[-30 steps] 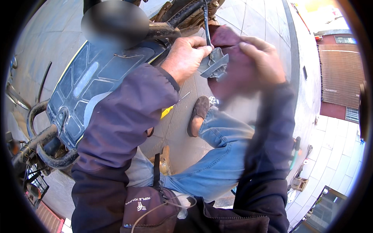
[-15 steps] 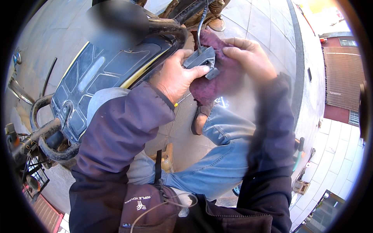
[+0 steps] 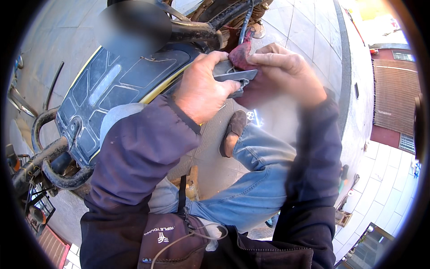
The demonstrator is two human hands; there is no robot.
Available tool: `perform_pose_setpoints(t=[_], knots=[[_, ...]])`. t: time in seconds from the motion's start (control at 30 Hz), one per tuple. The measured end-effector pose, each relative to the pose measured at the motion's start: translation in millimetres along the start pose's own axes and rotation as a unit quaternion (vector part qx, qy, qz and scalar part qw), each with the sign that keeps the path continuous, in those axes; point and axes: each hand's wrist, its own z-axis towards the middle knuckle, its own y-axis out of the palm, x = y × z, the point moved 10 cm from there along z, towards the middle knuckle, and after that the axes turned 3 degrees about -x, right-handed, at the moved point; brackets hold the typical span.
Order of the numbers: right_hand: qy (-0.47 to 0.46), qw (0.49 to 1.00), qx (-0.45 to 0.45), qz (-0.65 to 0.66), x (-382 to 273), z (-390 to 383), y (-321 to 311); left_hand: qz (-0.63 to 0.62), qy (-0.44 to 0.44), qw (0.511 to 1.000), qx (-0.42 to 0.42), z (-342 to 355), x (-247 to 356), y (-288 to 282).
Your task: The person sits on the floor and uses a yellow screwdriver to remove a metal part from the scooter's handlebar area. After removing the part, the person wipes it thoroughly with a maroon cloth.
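Between the thumb and fingers of my left hand (image 3: 201, 87) is a grey angular part (image 3: 238, 77) with a slotted end, tilted to the right. A dark cable (image 3: 247, 20) comes down to it from above. My right hand (image 3: 286, 69), closed, pinches a dark red rag (image 3: 242, 54) between thumb and fingers. Bunched up, the rag lies against the upper side of the grey part. Its lower portion hangs blurred behind my right hand. My fingers hide much of the part's left end.
To the left is a vehicle's black footboard (image 3: 112, 85) with a yellow edge. Dark metal tubing (image 3: 192, 31) runs above my left hand, and curved bars (image 3: 67, 177) are at lower left. My shoe (image 3: 236, 123) rests on the tiled ground beneath, near a wooden piece (image 3: 192, 184).
The rag, spread out behind the grey part before, is now bunched at its upper side. My left hand has turned the part, and my right hand has come closer to it.
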Motion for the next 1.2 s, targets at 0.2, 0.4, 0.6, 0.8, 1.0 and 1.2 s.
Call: perform_pose_setpoints(t=[0.2,0.4,0.6,0.8,1.0,1.2], knots=[[0.017,0.997,-0.065,-0.025,-2.6,0.4,11.9,-0.173,0.005,0.984,-0.039,5.0,19.9,-14.7],[0.051,0.995,-0.073,0.051,-4.8,-2.8,22.5,-0.291,-0.020,0.957,-0.007,11.1,7.1,-17.9],[0.108,0.978,-0.062,0.166,0.1,4.0,38.8,-0.359,-0.047,0.932,0.013,9.9,-2.7,-17.3],[0.104,0.982,-0.059,0.147,-1.6,10.2,55.1,-0.387,-0.074,0.914,0.091,3.1,-9.9,-14.5],[0.083,0.991,-0.098,0.045,-23.9,5.8,37.3,-0.293,-0.079,0.952,0.036,6.8,-5.3,-10.7],[0.142,0.986,0.079,0.049,-12.7,-28.2,-25.8,-0.311,-0.072,0.948,-0.018,11.9,-1.8,-11.9]])
